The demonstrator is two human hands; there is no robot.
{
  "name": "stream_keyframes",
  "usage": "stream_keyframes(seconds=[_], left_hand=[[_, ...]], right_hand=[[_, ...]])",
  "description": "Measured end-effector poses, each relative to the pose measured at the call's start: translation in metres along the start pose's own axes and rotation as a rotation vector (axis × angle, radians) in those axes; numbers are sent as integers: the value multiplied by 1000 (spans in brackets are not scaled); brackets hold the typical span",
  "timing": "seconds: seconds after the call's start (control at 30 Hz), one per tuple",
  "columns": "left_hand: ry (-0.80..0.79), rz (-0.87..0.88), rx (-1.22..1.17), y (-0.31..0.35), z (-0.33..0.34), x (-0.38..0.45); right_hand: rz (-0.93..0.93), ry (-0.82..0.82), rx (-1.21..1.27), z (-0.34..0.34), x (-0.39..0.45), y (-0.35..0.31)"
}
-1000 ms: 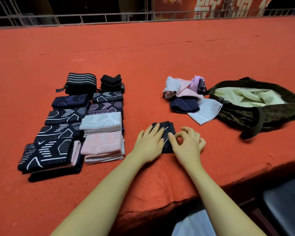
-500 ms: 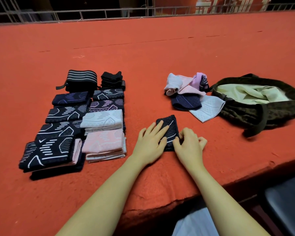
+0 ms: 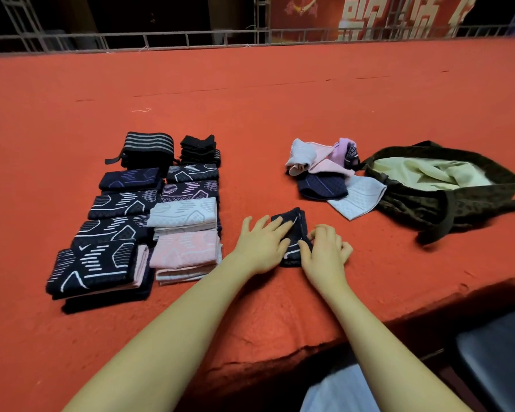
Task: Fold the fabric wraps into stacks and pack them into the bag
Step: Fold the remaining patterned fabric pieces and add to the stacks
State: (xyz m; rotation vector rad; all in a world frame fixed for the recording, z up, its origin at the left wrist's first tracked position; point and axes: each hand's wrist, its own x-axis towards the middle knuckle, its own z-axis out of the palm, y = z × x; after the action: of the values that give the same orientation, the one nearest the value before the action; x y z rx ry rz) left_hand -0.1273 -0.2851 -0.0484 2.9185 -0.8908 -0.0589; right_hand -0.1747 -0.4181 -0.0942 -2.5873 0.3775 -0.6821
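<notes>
Both hands work a small dark folded wrap (image 3: 292, 230) lying on the red worktop (image 3: 250, 114). The left hand (image 3: 262, 245) presses flat on it with straight fingers; the right hand (image 3: 324, 251) pinches its near edge with curled fingers. Folded stacks (image 3: 137, 221) sit to the left, unfolded wraps (image 3: 330, 173) and the open bag (image 3: 446, 188) to the right.

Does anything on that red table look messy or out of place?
Yes: the loose heap of pink, lilac, navy and white fabric wraps beside the olive cloth bag lies crumpled and unfolded, unlike the neat folded stacks on the left.
</notes>
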Motion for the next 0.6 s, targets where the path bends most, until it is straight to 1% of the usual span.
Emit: stream_keyframes(seconds=[0.1, 0.23, 0.37, 0.43, 0.5, 0.6], left_hand=[[212, 29, -4, -6, -10, -6], [389, 140, 79, -23, -24, -19], [443, 234, 159, -50, -32, -34], [488, 261, 186, -61, -34, -43], [575, 262, 203, -69, -31, -49], [661, 248, 146, -76, -21, -56]], right_hand=[[-133, 103, 73, -3, -4, -5], [-296, 184, 124, -14, -6, -19], [-475, 207, 138, -18, -8, -38], [-516, 218, 134, -19, -8, -45], [-540, 225, 140, -20, -8, -51], [-605, 206, 110, -22, -10, -59]])
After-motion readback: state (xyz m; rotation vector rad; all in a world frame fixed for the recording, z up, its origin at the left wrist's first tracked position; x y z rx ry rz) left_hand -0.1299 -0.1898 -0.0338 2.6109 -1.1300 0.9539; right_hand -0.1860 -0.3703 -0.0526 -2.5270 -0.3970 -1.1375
